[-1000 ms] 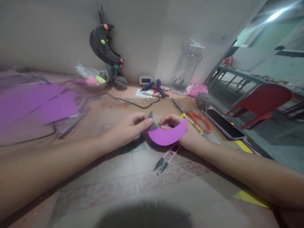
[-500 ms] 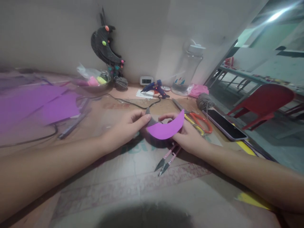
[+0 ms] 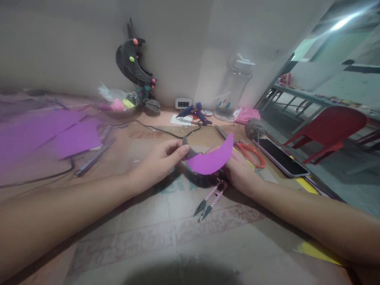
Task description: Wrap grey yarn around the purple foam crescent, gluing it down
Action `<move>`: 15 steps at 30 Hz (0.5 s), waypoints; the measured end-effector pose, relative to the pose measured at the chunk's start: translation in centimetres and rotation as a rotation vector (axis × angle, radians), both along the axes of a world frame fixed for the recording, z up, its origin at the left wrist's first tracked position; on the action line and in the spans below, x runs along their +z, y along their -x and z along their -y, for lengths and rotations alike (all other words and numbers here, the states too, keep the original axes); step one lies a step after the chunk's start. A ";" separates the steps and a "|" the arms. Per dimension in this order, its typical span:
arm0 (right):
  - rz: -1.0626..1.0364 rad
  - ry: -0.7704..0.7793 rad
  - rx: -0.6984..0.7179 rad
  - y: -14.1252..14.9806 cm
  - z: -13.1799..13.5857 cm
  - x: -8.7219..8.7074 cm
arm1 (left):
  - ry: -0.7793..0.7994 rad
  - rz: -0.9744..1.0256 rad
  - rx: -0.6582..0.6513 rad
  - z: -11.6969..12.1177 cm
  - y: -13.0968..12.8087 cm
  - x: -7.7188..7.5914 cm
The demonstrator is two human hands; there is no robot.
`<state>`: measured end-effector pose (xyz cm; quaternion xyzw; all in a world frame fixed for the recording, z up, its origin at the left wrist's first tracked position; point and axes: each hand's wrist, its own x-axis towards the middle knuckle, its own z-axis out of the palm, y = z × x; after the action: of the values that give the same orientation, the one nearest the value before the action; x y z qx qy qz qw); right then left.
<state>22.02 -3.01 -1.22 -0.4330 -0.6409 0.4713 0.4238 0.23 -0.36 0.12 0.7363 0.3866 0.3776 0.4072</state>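
Pinching the purple crescent (image 3: 213, 160) over the worktop (image 3: 133, 237) by its grey left end (image 3: 191, 152) with the left hand (image 3: 166, 158), probably to steady it, but can't tell the half-hidden grip of the right hand (image 3: 242, 172).

the crescent sheet (image 3: 212, 161) was plain purple; its end section (image 3: 191, 152) was grey. the thread snips (image 3: 211, 196) had pink handles and dark grey blades. the scissors (image 3: 257, 158) had orange handles. the glue gun (image 3: 190, 111) was dark blue with a red indicator. the hanging crescent (image 3: 126, 65) was dark grey, dotted orange, yellow-green and pink. the yarn ball (image 3: 254, 128) was grey. the work surface (image 3: 160, 259) bore a reddish patterned band.
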 end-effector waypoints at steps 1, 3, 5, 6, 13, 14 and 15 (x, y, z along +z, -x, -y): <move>-0.042 -0.012 0.016 -0.2 0.0 -0.1 | 0.000 -0.002 0.029 0.0 0.0 0.0; -0.056 -0.035 0.071 -0.3 0.0 -0.1 | -0.019 -0.001 0.093 -0.1 0.1 0.1; 0.018 -0.048 0.084 -0.2 0.1 0.2 | -0.043 -0.003 0.121 -0.2 0.1 0.1; 0.077 -0.046 0.077 -0.1 0.3 0.5 | -0.047 -0.006 0.116 -0.2 0.1 0.1; 0.073 0.090 0.012 0.4 0.1 0.7 | -0.111 -0.009 0.005 -0.1 0.1 -0.5; 0.030 0.101 -0.004 0.3 -0.1 0.5 | -0.126 0.044 0.005 -0.1 0.1 -0.7; -0.003 0.106 -0.015 0.3 -0.3 0.3 | -0.138 0.101 0.012 -0.1 0.0 -0.9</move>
<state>21.76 -2.68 -0.90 -0.4588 -0.6111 0.5023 0.4047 0.21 -0.27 -0.80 0.7402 0.3430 0.4426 0.3723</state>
